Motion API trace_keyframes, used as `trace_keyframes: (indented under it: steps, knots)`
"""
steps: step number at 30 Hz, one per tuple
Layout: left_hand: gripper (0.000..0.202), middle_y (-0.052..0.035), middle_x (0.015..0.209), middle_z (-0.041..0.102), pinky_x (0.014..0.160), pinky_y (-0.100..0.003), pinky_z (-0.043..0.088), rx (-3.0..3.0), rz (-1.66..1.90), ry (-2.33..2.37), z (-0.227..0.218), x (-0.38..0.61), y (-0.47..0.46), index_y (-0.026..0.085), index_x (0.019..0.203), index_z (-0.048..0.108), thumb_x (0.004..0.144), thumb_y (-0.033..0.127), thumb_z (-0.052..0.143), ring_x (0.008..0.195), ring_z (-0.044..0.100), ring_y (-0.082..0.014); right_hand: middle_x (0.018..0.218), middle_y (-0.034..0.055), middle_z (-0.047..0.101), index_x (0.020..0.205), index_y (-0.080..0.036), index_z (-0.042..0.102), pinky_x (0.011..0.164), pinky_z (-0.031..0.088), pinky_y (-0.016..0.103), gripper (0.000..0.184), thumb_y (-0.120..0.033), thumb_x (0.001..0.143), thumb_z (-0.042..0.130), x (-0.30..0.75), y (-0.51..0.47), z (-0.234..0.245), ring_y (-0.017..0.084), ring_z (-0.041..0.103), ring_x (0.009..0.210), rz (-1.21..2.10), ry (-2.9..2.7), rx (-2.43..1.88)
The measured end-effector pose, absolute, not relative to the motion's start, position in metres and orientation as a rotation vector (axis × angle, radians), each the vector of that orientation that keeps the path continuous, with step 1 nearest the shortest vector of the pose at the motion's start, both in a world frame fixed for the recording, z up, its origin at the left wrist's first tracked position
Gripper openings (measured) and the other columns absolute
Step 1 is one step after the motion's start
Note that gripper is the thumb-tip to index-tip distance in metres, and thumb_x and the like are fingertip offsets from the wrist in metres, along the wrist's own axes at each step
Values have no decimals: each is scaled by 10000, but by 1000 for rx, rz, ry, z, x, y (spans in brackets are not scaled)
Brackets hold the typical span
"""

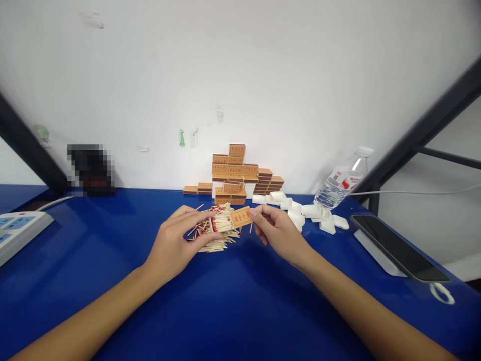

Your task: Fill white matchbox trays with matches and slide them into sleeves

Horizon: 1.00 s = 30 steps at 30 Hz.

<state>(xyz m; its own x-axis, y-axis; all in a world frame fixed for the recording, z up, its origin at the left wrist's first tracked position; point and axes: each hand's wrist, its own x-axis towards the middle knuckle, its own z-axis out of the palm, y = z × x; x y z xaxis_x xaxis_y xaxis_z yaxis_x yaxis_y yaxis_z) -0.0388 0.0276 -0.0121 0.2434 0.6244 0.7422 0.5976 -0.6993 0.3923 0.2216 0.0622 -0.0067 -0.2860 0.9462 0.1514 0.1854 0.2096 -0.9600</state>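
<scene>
My left hand grips a matchbox tray filled with red-tipped matches, thumb below and fingers above. Between thumb and fingers of my right hand is the right end of an orange matchbox sleeve with red characters. The sleeve's left end meets the tray and covers part of the matches. Beneath and around the tray lies a heap of loose matches. Just behind, orange matchboxes are stacked against the wall. White empty trays lie scattered beyond my right hand.
A tilted water bottle leans at the back right. A phone rests on a white block at the right of the blue table. At the left are a power strip and a blurred dark object.
</scene>
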Motion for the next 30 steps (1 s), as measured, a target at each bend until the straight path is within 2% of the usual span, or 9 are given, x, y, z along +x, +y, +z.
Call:
trace_keyframes:
  steps: [8, 12, 15, 20, 24, 28, 30]
  knots:
    - [344, -17, 942, 724, 772, -299, 577, 2321, 1488, 1282, -9, -35, 22, 261, 1190, 763, 871, 375, 821, 820, 629, -158, 669, -46, 555, 839, -205, 584, 458, 393, 234, 468, -658, 951, 608, 222, 61, -1, 84, 477, 479, 1222, -1697, -1033]
    - [358, -10, 920, 721, 752, -273, 572, 2309, 1519, 1282, -9, -34, 22, 251, 1184, 772, 849, 357, 842, 803, 627, -146, 736, -14, 622, 875, -206, 589, 466, 481, 231, 439, -635, 924, 666, 215, 53, 2, 113, 575, 569, 1269, -1641, -957]
    - [376, -10, 920, 736, 738, -258, 567, 2362, 1559, 1224, -11, -33, 23, 236, 1194, 772, 841, 341, 846, 791, 625, -138, 832, 12, 681, 961, -221, 561, 507, 582, 266, 418, -589, 883, 744, 207, 46, 0, 173, 684, 720, 1248, -1523, -857]
    - [409, -17, 956, 764, 766, -256, 577, 2417, 1605, 1184, -16, -31, 25, 223, 1226, 760, 835, 302, 847, 813, 645, -136, 884, 22, 739, 1228, -240, 498, 582, 645, 328, 497, -522, 908, 753, 197, 36, -8, 205, 730, 753, 1183, -1445, -871]
    - [439, -37, 1019, 782, 828, -288, 595, 2445, 1639, 1098, -19, -28, 23, 220, 1233, 754, 815, 305, 859, 896, 684, -160, 1078, 77, 752, 1394, -226, 567, 672, 653, 354, 500, -523, 995, 627, 192, 27, -11, 215, 733, 862, 1158, -1651, -891]
    - [469, -38, 1047, 788, 872, -320, 605, 2464, 1646, 1058, -21, -25, 21, 240, 1241, 748, 796, 326, 870, 930, 704, -177, 1133, 79, 732, 1585, -230, 436, 725, 624, 367, 568, -491, 1082, 471, 191, 19, -11, 175, 687, 771, 1011, -1948, -901]
    - [537, -41, 1058, 787, 875, -323, 608, 2525, 1628, 986, -22, -23, 21, 241, 1290, 722, 786, 345, 873, 953, 703, -185, 1208, 104, 711, 1610, -213, 401, 774, 608, 375, 574, -464, 1096, 448, 192, 17, -12, 189, 685, 842, 907, -2042, -872]
